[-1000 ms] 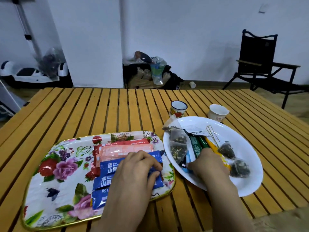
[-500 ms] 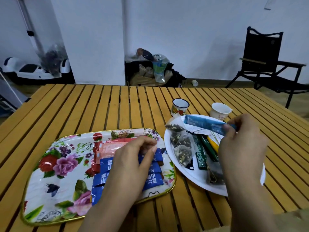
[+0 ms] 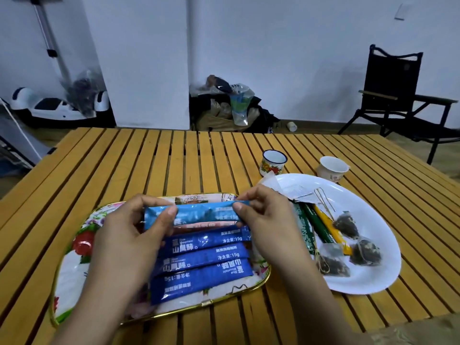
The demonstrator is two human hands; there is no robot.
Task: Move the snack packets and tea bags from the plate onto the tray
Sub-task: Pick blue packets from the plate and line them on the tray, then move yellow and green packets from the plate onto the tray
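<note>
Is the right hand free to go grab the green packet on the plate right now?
Probably not yet. The right hand pinches one end of the light blue packet, shared with the left hand. The green packet lies uncovered beside it on the plate.

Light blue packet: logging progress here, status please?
Both hands, left and right, pinch light blue packet above tray. Tea bags still on plate. Nothing blocking.

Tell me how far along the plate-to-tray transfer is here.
Partway. Three dark blue packets and a pink one already lie on the floral tray. Left hand and right hand hold a light blue packet over it. Green and yellow sticks and tea bags remain on the white plate.
</note>
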